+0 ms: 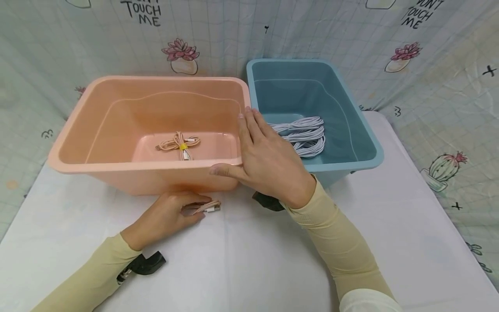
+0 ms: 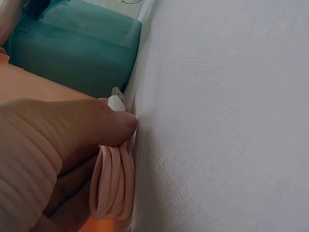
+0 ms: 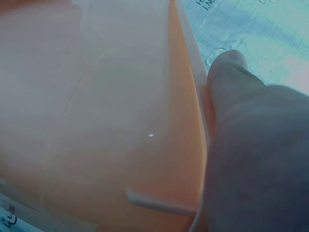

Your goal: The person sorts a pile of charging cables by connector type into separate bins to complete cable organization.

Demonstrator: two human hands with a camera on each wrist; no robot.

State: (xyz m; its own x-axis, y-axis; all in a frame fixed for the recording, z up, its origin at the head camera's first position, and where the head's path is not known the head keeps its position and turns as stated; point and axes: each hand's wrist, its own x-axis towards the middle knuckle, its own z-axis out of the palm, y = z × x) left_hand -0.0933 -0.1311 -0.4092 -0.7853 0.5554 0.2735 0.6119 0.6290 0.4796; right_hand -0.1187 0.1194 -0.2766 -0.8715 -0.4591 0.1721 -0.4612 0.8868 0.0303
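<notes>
My left hand [image 1: 169, 216] pinches a coiled pink braided USB cable [image 1: 206, 207] just in front of the pink bin [image 1: 156, 168]. In the left wrist view, the thumb presses over the cable [image 2: 112, 183], and a white USB plug [image 2: 116, 102] sticks out past it. My right hand [image 1: 269, 156] rests with straight fingers on the pink bin's right rim, thumb along the front edge. Inside that bin lies another pink cable bundle [image 1: 179, 142] with a yellow tie. The right wrist view has the hand [image 3: 260, 145] against the bin's wall [image 3: 111, 125].
A blue bin [image 1: 343, 166] stands to the right, against the pink one, holding coiled white cables [image 1: 308, 136], partly hidden by my right hand. Both bins stand on a white-covered table [image 1: 241, 260]. A printed cloth [image 1: 226, 34] hangs behind.
</notes>
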